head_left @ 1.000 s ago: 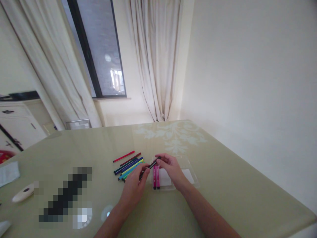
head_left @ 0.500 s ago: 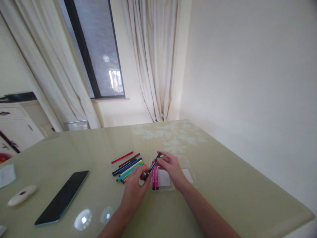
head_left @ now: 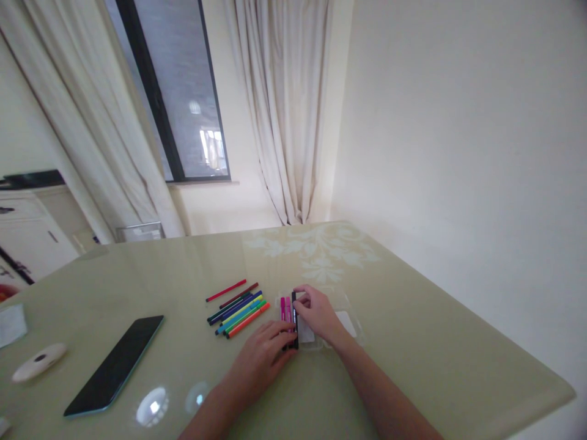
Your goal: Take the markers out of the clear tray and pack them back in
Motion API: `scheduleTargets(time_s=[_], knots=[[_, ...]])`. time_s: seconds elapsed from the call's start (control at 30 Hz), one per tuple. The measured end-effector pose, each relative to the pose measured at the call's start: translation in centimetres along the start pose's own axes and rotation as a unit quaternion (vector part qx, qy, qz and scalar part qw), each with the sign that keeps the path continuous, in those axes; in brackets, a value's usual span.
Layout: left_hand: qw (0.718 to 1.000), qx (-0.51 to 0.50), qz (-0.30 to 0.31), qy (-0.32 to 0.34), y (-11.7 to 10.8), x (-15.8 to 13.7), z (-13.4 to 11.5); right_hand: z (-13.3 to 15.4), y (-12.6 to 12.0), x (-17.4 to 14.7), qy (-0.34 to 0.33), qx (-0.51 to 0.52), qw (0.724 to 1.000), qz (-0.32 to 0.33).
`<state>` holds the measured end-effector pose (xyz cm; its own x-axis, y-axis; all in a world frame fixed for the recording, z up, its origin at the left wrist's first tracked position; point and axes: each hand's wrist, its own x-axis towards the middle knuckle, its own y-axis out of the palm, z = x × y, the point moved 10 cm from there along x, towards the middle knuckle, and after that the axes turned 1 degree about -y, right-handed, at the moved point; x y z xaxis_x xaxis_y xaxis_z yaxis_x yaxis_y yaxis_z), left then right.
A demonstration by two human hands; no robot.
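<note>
A black marker (head_left: pixel 295 311) stands lengthwise beside two pink markers (head_left: pixel 285 308) in a clear plastic case (head_left: pixel 314 347). My right hand (head_left: pixel 317 311) pinches its far end between thumb and fingers. At its near end, my left hand (head_left: pixel 268 349) has thumb and fingers closed around the marker, and those fingers cover the lower part of the pink ones. To the left of the case lies a loose group of coloured markers (head_left: pixel 241 313), among them orange, green, blue and yellow. A red marker (head_left: pixel 226 290) lies a little apart behind them.
A black tablet-like device (head_left: pixel 114 365) lies on the table (head_left: pixel 160 275) at the left. Beyond it are a white oval object (head_left: pixel 39 363) and a folded white cloth or tissue (head_left: pixel 12 325). A wall borders the table's right side.
The black marker, held tilted above the case before, is now lowered into line with the pink markers. My left hand has moved right and down, uncovering the orange marker.
</note>
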<state>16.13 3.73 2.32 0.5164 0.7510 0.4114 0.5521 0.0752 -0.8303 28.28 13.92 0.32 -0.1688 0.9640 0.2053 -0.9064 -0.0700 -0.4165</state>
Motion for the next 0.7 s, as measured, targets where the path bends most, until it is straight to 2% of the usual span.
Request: scheduleTargets(time_s=[0.1,0.23,0.43,0.7], knots=[[1.0,0.011,0.005,0.006,0.0,0.2,-0.4,1.0,0.2,-0.5,-0.036,-0.097,0.995,-0.004],[0.999,0.033,0.011,0.018,0.0,0.3,-1.0,1.8,0.0,-0.8,-0.042,-0.186,0.982,-0.003],[0.997,0.064,0.035,0.011,0.4,0.5,-1.3,2.0,-0.1,-0.9,-0.03,-0.19,0.981,0.011],[0.998,0.061,0.032,0.011,0.4,0.5,-1.3,2.2,0.0,-0.9,-0.037,-0.219,0.975,0.023]])
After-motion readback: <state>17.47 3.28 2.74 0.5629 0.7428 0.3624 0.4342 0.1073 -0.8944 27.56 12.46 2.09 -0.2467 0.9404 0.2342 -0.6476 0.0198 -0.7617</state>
